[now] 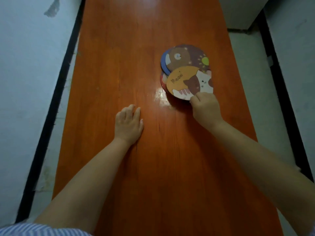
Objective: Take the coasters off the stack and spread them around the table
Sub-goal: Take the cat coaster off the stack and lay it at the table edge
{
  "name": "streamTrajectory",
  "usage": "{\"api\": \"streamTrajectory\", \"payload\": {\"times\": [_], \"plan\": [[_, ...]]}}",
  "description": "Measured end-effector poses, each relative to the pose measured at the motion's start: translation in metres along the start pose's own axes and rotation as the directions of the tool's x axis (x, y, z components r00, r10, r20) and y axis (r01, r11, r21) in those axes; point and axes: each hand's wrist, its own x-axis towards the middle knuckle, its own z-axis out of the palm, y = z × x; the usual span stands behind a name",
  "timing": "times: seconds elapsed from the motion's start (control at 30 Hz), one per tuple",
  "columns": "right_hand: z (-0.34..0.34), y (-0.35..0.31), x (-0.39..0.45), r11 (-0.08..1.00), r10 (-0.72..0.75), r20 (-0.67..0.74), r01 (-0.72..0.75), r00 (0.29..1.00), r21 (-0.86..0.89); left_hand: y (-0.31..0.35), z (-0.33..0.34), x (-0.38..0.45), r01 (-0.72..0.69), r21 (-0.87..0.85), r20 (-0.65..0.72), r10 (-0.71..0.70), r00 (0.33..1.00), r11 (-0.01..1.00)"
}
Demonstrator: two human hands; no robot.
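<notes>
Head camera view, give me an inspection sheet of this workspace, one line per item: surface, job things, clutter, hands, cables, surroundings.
Surface: long orange wooden table, glossy, with a glare patch near the stack.
Job's things: coaster stack toward the right edge, fanned; cat coaster marked "Meow" on top, bear coaster partly under it, blue and red edges showing below. No coaster set apart from the stack.
Clutter: nothing seen.
Hands: right hand pinching the near edge of the cat coaster; left hand palm down over the table, holding nothing.
Cables: nothing seen.
Surroundings: pale floor with black strips along both sides of the table; striped sleeve at the bottom left.
</notes>
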Motion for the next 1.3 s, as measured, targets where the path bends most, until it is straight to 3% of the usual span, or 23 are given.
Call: {"api": "streamTrajectory", "payload": {"times": [0.1, 0.17, 0.23, 0.3, 0.37, 0.43, 0.5, 0.6, 0.67, 0.73, 0.8, 0.83, 0.93, 1.07, 1.3], "plan": [[-0.010, -0.043, -0.070, 0.997, -0.003, 0.018, 0.002, 1.000, 0.074, 0.011, 0.000, -0.037, -0.099, -0.048, 0.037, 0.100, 0.994, 0.994], [-0.017, -0.075, -0.113, 0.991, 0.014, 0.019, -0.016, 1.000, 0.132, 0.018, -0.003, -0.070, -0.162, -0.208, 0.030, 0.171, 0.985, 0.965], [-0.025, -0.109, -0.154, 0.979, 0.063, 0.051, -0.072, 0.997, 0.192, 0.021, -0.005, -0.107, -0.136, -0.398, 0.094, 0.188, 0.978, 0.907], [-0.032, -0.142, -0.194, 0.961, 0.106, 0.095, -0.127, 0.990, 0.247, 0.021, -0.004, -0.145, -0.031, -0.550, 0.187, 0.160, 0.969, 0.835], [-0.039, -0.173, -0.231, 0.919, 0.160, 0.150, -0.202, 0.976, 0.339, 0.020, -0.002, -0.181, 0.200, -0.688, 0.306, 0.029, 0.952, 0.698], [-0.047, -0.198, -0.263, 0.867, 0.202, 0.201, -0.270, 0.959, 0.418, 0.017, 0.001, -0.214, 0.422, -0.723, 0.461, -0.073, 0.884, 0.547], [-0.055, -0.215, -0.290, 0.846, 0.176, 0.252, -0.277, 0.952, 0.456, 0.013, 0.004, -0.242, 0.466, -0.731, 0.510, -0.054, 0.858, 0.499], [-0.066, -0.223, -0.317, 0.815, 0.201, 0.312, -0.335, 0.929, 0.472, 0.009, 0.005, -0.267, 0.394, -0.710, 0.462, -0.036, 0.886, 0.584], [-0.069, -0.219, -0.323, 0.758, 0.390, 0.320, -0.499, 0.863, 0.421, 0.007, 0.006, -0.275, 0.416, -0.685, 0.482, -0.056, 0.874, 0.598], [-0.069, -0.206, -0.315, 0.625, 0.604, 0.370, -0.708, 0.706, 0.329, 0.005, 0.007, -0.280, 0.431, -0.671, 0.507, -0.051, 0.861, 0.603], [-0.071, -0.194, -0.298, 0.495, 0.669, 0.496, -0.830, 0.553, 0.257, 0.004, 0.007, -0.282, 0.424, -0.669, 0.519, -0.026, 0.855, 0.610], [-0.071, -0.192, -0.290, 0.461, 0.662, 0.540, -0.850, 0.520, 0.254, 0.005, 0.006, -0.283, 0.423, -0.668, 0.523, -0.017, 0.852, 0.613], [-0.066, -0.195, -0.272, 0.373, 0.654, 0.578, -0.873, 0.487, 0.314, 0.007, 0.003, -0.281, 0.428, -0.657, 0.537, -0.015, 0.844, 0.621], [-0.063, -0.188, -0.269, 0.297, 0.701, 0.604, -0.925, 0.380, 0.237, 0.006, 0.001, -0.277, 0.398, -0.625, 0.515, -0.028, 0.857, 0.672], [-0.074, -0.184, -0.306, 0.418, 0.730, 0.543, -0.900, 0.415, 0.126, 0.021, 0.010, -0.295, 0.369, -0.610, 0.356, -0.173, 0.918, 0.701]]}}
